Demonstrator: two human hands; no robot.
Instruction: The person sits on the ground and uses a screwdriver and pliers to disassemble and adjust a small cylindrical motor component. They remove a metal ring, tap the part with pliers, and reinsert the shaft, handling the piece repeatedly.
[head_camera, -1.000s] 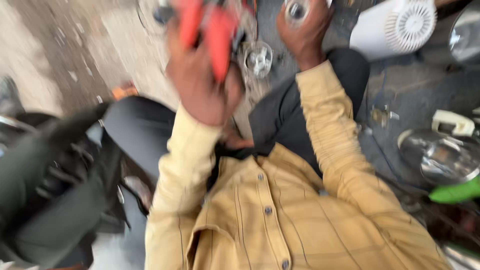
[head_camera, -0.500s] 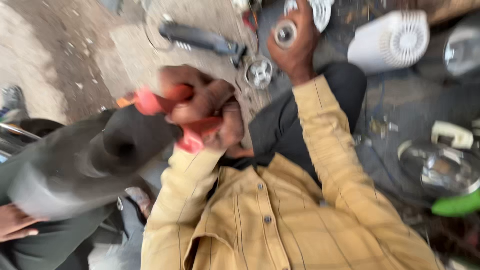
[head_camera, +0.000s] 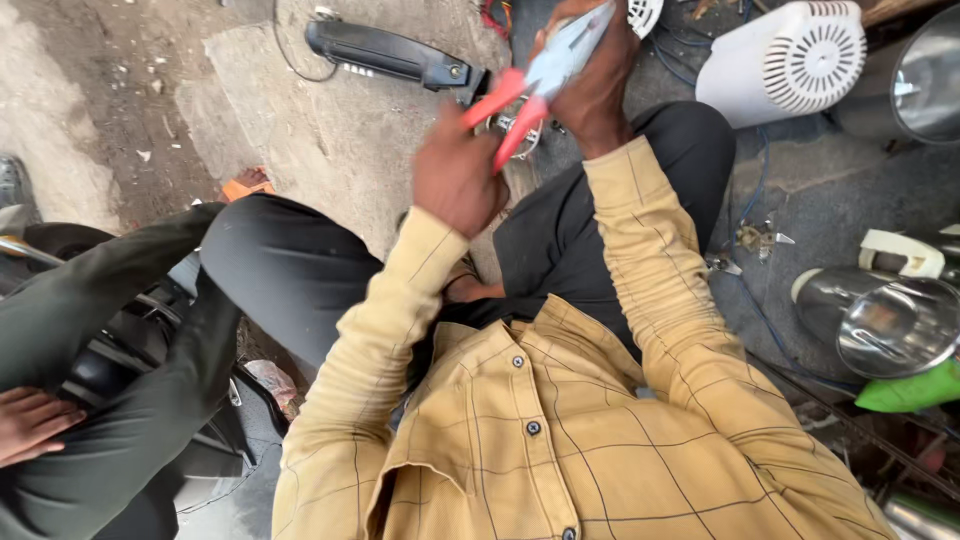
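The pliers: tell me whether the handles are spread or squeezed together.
Spread. The two red handles of the pliers fork apart below the grey jaws, with the left hand gripping their lower ends and the right hand behind them.

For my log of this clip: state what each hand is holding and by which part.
The left hand grips pliers by their red handles. The right hand is up at the pliers' jaws; whether it holds anything cannot be told.

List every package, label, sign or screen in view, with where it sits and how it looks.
None of these shows clearly.
The left hand holds red-handled pliers up against the right hand.
A white ribbed appliance housing, top right, looks plain.
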